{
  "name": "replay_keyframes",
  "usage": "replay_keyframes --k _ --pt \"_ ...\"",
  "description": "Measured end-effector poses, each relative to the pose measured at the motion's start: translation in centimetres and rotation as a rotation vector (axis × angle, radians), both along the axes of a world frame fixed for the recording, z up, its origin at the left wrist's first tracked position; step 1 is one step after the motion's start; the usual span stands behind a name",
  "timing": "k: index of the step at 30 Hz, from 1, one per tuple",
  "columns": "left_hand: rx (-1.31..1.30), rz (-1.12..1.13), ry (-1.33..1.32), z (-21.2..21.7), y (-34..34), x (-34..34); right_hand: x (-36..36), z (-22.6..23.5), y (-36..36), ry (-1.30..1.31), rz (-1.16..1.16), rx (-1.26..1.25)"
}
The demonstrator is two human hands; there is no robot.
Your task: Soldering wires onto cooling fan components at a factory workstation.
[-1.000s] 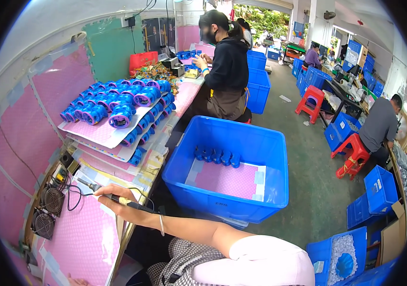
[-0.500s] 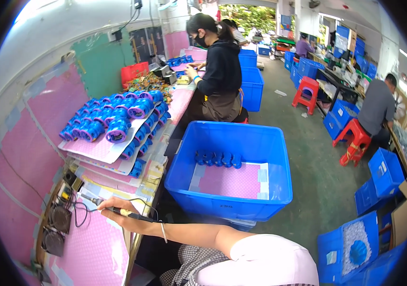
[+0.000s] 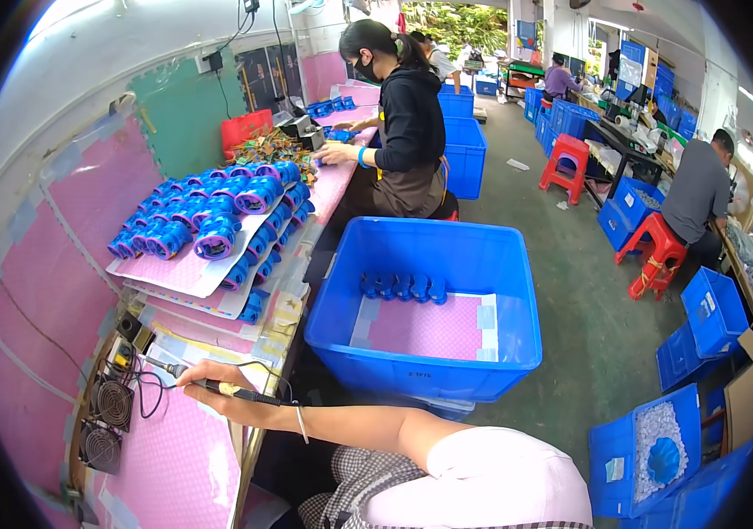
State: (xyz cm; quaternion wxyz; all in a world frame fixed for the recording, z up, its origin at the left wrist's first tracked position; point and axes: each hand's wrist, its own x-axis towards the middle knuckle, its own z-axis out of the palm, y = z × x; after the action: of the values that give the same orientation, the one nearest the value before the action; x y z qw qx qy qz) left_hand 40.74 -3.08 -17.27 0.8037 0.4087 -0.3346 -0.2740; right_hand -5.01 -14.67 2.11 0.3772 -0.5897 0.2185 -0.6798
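My right hand point(image 3: 215, 388) is closed around a soldering iron point(image 3: 257, 398) with a black handle and a yellowish band. Its front end points left over the pink-covered workbench point(image 3: 169, 450), and a black cable loops beside it. My left hand is out of view. Near the iron's front end, two small round fans point(image 3: 113, 404) stand along the bench's left edge. Beyond my hand, blue-and-pink ring-shaped parts point(image 3: 216, 236) fill stacked boards. A large blue bin point(image 3: 421, 381) stands right of the bench, with a row of several dark blue parts point(image 3: 403, 288) on a pink sheet inside.
A co-worker in black point(image 3: 407, 132) sits farther along the bench, near a heap of small coloured pieces point(image 3: 275, 150) and a red bin point(image 3: 246, 130). Red stools point(image 3: 564, 167) and blue crates line the aisle. A crate of pale bits point(image 3: 659, 428) lies lower right.
The view has shifted slightly. The co-worker in black has lowered both hands toward the bench. Another person at the far right leans differently. My right hand stays nearly still with the soldering iron.
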Motion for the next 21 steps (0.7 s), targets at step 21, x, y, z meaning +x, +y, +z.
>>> replay_keyframes --k 21 --pt "0.175 0.385 -0.045 4.5 -0.1 -6.0 0.5 -0.8 -0.9 0.022 -0.063 -0.063"
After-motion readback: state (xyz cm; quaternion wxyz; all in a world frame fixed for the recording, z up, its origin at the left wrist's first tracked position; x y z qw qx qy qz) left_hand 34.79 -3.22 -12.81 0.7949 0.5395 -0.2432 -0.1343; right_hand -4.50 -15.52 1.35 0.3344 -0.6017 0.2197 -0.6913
